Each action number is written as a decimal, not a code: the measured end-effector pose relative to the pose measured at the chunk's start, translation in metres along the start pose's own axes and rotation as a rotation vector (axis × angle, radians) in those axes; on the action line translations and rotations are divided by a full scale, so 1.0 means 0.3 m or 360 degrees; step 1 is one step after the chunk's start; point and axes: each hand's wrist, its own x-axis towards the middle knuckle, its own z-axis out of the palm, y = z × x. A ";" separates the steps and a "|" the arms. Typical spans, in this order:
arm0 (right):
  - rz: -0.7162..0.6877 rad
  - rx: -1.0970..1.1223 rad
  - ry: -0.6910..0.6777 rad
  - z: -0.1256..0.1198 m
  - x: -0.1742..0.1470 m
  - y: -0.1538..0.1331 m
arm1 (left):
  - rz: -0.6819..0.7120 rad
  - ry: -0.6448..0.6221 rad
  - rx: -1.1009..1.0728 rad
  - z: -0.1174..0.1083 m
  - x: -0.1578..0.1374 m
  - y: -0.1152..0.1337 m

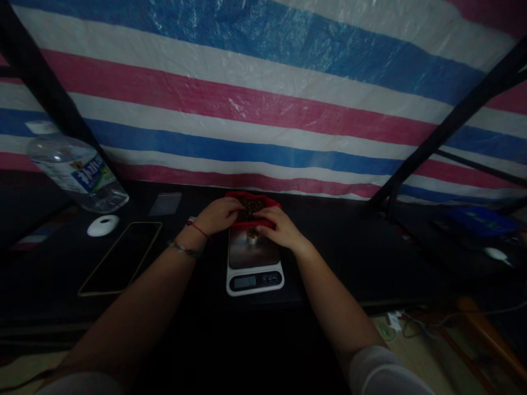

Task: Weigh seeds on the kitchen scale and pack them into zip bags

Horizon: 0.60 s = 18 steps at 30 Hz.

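A red bag or pouch (246,224), opened wide at the top, holds dark brown small pieces (252,206) whose kind I cannot make out. It sits at the back of a white kitchen scale (254,255) with a metal plate and a lit display. My left hand (220,214) is closed at the bag's left edge, its fingertips over the contents. On the right side, my right hand (282,227) has the bag's rim between thumb and fingers. Just below the right thumb, a small round metal cup (252,236) stands on the scale plate, with something brownish in it.
Left on the black table (337,252) are a phone (121,258), a white rounded case (102,225), a small clear zip bag (165,203) and a large plastic bottle (78,170). Striped sheeting (263,109) hangs behind. Dark frame bars (444,126) slant at both sides. A blue package (480,222) lies far right.
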 end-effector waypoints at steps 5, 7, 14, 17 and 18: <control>-0.0086 0.0027 -0.0273 0.003 0.003 -0.011 | 0.0148 0.0004 -0.0077 -0.015 -0.012 0.015; -0.0060 0.0024 -0.0271 0.015 0.004 -0.012 | 0.0167 0.0021 -0.0090 -0.012 -0.012 0.023; 0.0140 0.0053 0.0175 0.052 0.013 0.007 | 0.0074 0.0170 -0.0109 0.020 -0.007 0.041; 0.0255 0.0074 0.0329 0.063 0.030 0.023 | 0.0060 0.0191 -0.0153 0.039 -0.002 0.046; 0.0278 0.0074 0.0349 0.068 0.037 0.029 | 0.0043 0.0207 -0.0155 0.045 0.001 0.047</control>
